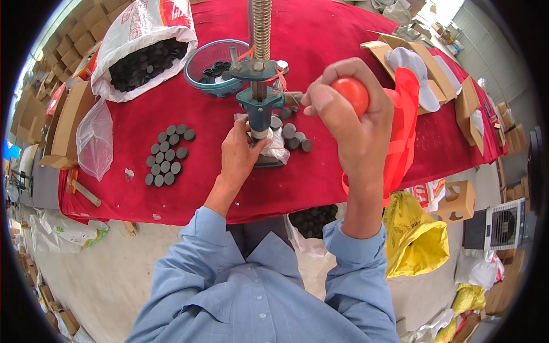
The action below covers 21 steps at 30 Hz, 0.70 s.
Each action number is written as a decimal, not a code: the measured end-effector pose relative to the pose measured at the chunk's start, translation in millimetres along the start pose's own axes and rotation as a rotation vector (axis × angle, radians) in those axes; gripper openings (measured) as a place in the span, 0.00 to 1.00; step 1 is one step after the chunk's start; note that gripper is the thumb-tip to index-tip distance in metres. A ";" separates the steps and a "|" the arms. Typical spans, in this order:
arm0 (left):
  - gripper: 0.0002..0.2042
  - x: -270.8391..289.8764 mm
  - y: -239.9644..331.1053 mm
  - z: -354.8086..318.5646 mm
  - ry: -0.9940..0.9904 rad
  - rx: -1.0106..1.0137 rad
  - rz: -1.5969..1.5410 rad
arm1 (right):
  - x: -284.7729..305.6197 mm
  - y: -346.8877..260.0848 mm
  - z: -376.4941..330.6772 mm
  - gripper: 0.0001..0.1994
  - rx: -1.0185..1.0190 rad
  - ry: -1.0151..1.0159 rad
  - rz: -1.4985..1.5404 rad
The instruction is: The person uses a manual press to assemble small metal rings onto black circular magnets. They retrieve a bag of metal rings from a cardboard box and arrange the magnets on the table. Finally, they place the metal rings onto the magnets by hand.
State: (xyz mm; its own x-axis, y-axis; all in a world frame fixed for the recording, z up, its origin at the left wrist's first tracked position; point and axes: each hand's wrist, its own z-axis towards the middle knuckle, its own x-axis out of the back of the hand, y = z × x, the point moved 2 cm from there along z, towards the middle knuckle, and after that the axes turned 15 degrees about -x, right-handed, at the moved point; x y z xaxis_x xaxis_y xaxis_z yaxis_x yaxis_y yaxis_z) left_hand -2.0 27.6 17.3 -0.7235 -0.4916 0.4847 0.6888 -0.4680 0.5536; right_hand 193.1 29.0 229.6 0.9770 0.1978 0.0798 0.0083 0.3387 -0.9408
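Observation:
A green hand-lever press point(261, 108) with a coil spring on its column stands in front of me on the table. My right hand point(360, 123) is closed around the red ball knob point(350, 95) of its lever. Under the ram, my left hand point(239, 150) has its thumb and fingers around a small piece at the press base; the fingers mostly hide it. White crumpled material point(277, 150) lies beside that spot. Several round black caps point(299, 138) are heaped just right of the press. To the left, more black caps point(165, 155) lie in a flat cluster.
A blue-green bowl point(226, 88) with black pieces stands behind the press. Left of it, a white sack point(147, 86) spills black pieces. A red bag point(403, 137), a grey cap point(409, 68) and open cartons point(472, 117) are at right. A hammer-like tool point(86, 191) lies front left.

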 end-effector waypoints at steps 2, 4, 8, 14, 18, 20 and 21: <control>0.36 0.6 -1.1 -0.1 -0.008 0.019 -0.018 | 0.8 5.5 -9.5 0.08 0.022 -0.004 -0.020; 0.34 3.9 0.9 0.0 -0.013 0.033 -0.038 | -0.5 20.0 -23.1 0.09 0.119 0.010 0.048; 0.26 41.3 -11.1 -13.3 -0.007 -0.053 0.195 | -2.7 54.1 -56.9 0.11 0.341 -0.047 0.080; 0.17 118.4 -57.4 -54.1 -0.267 0.049 0.807 | -5.5 106.9 -108.8 0.15 0.372 0.014 0.031; 0.20 139.0 -73.7 -70.3 -0.272 0.067 0.624 | -4.0 91.2 -92.4 0.13 0.398 -0.021 0.004; 0.21 139.1 -73.9 -73.8 -0.217 0.041 0.555 | -3.8 83.5 -86.1 0.13 0.414 -0.031 0.011; 0.21 138.1 -74.1 -73.3 -0.187 0.027 0.518 | -3.6 78.6 -81.6 0.13 0.404 -0.043 0.031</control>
State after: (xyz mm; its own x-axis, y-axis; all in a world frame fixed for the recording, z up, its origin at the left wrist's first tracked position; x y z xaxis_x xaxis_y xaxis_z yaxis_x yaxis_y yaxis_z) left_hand -149.7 -59.4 -6.4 -0.2878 -0.5122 0.8092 0.9572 -0.1794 0.2269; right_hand 207.6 -20.2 128.5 0.9657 0.2483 0.0753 -0.1134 0.6648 -0.7384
